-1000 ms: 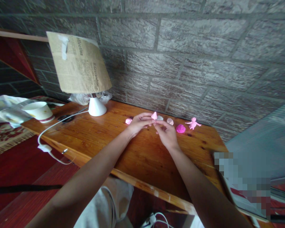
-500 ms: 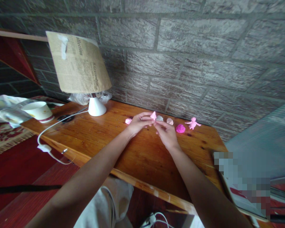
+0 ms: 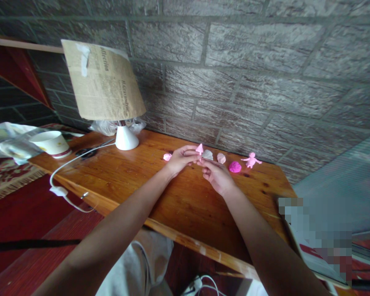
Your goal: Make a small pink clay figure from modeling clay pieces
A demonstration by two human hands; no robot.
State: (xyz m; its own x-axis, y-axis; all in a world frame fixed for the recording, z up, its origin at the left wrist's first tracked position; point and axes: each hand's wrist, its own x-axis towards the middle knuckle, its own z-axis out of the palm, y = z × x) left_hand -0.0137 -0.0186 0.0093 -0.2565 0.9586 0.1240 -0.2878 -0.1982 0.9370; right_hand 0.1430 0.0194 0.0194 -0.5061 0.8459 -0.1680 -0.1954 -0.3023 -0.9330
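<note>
Both my hands meet over the far middle of a wooden table (image 3: pixel 185 197). My left hand (image 3: pixel 181 158) and my right hand (image 3: pixel 216 174) pinch a small pink clay cone (image 3: pixel 199 149) between their fingertips. Just behind the cone lie a whitish clay lump (image 3: pixel 207 154) and a pale pink clay lump (image 3: pixel 221 158). A round magenta clay ball (image 3: pixel 234 166) and a little pink clay figure (image 3: pixel 251 160) lie to the right. A small pink clay bit (image 3: pixel 167 156) lies left of my left hand.
A lamp with a newspaper-print shade (image 3: pixel 106 82) and white base (image 3: pixel 126 139) stands at the back left; its white cord (image 3: pixel 68 172) runs over the table's front edge. A paper cup (image 3: pixel 51 144) and plastic wrapping (image 3: pixel 6 142) sit far left. A brick wall (image 3: pixel 249 82) backs the table.
My hands have barely moved. The pink cone sits slightly higher between the fingertips, and my right hand has turned a little.
</note>
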